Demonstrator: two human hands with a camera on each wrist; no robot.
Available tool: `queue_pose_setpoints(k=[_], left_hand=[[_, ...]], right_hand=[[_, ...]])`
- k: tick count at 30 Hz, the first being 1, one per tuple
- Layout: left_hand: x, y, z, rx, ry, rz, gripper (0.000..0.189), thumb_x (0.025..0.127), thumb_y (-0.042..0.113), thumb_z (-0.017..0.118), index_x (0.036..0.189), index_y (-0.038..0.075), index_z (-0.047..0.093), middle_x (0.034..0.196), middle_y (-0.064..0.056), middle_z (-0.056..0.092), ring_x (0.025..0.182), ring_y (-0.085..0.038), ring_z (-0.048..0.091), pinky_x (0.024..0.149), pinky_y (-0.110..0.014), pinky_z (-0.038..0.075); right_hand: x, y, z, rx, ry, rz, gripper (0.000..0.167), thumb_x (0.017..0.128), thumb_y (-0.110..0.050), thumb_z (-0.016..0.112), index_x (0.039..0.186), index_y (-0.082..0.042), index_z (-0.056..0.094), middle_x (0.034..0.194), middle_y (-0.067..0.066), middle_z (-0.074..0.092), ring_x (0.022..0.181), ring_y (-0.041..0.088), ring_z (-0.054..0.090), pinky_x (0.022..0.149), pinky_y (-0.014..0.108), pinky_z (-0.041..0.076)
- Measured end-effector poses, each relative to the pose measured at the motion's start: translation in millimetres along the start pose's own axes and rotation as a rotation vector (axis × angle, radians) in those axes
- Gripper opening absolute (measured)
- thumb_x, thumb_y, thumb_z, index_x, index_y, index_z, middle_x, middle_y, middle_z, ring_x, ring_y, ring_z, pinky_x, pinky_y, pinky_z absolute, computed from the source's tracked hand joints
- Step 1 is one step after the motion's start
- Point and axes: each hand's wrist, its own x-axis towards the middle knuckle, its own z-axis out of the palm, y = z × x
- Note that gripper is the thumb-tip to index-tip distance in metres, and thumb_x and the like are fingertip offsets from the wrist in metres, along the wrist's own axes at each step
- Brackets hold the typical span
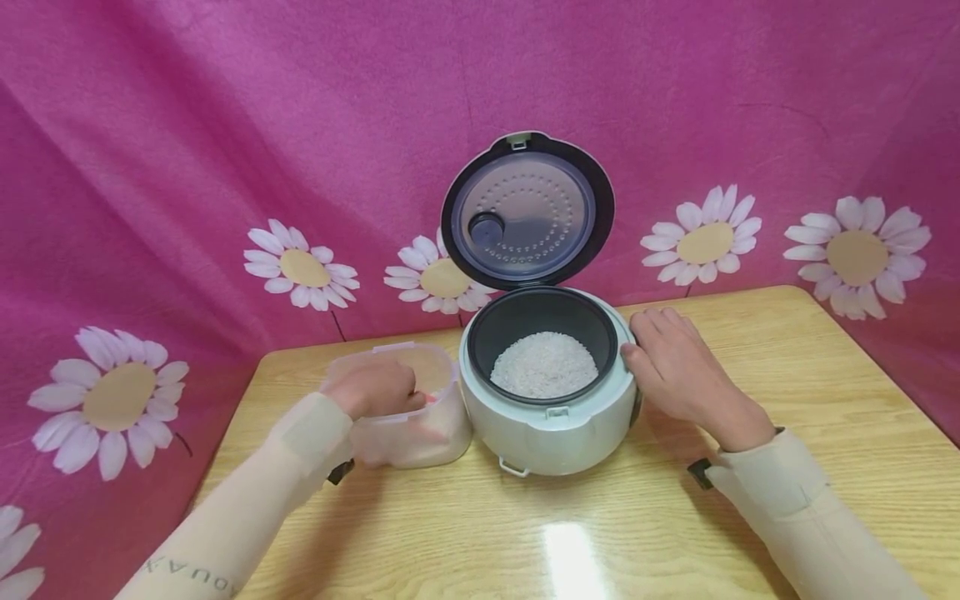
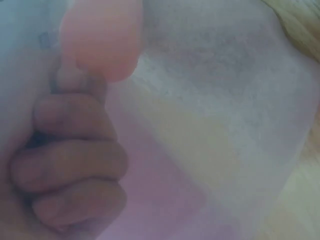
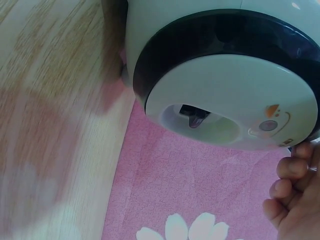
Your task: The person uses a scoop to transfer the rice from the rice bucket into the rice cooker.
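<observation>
A white rice cooker [image 1: 551, 442] stands with its lid [image 1: 528, 208] raised and a mound of white rice [image 1: 546, 365] in its dark pot. To its left is a translucent plastic container [image 1: 431, 446]. My left hand [image 1: 378, 387] reaches into that container, knuckles up. Through the blurred wall in the left wrist view, curled fingers [image 2: 75, 165] grip the handle of a pinkish-orange scoop [image 2: 102, 40]. My right hand [image 1: 678, 367] holds the cooker's right side, thumb at the rim, and its bent fingers [image 3: 290, 185] show beside the front panel [image 3: 220, 95].
Both vessels stand side by side on a light wooden table [image 1: 465, 533]. A pink cloth [image 1: 315, 125] with white daisies hangs right behind the table. The cooker's lid leans back close to the cloth. A small front latch handle [image 1: 513, 469] sticks out low on the cooker.
</observation>
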Motion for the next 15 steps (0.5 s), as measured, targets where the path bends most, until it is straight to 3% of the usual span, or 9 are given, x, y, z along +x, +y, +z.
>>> queue_pose_setpoints(k=[6, 15], left_hand=[[1.6, -4.9, 8.9, -0.121, 0.02, 0.079, 0.036, 0.097, 0.031, 0.059, 0.065, 0.014, 0.061, 0.061, 0.002, 0.046, 0.062, -0.017, 0.051, 0.063, -0.03, 0.04], [4.2, -7.2, 11.3, -0.237, 0.018, 0.072, 0.037, 0.095, 0.028, 0.059, 0.061, 0.015, 0.057, 0.058, 0.004, 0.044, 0.056, -0.013, 0.046, 0.058, -0.027, 0.038]], right_hand=[[-0.3, 0.0, 1.1, 0.002, 0.005, -0.005, 0.012, 0.096, -0.019, 0.051, 0.096, -0.007, 0.053, 0.085, 0.007, 0.05, 0.088, 0.023, 0.043, 0.08, 0.04, 0.034], [0.1, 1.7, 3.2, 0.007, 0.02, -0.011, 0.012, 0.096, -0.018, 0.05, 0.095, -0.007, 0.052, 0.083, 0.007, 0.048, 0.086, 0.023, 0.042, 0.08, 0.04, 0.034]])
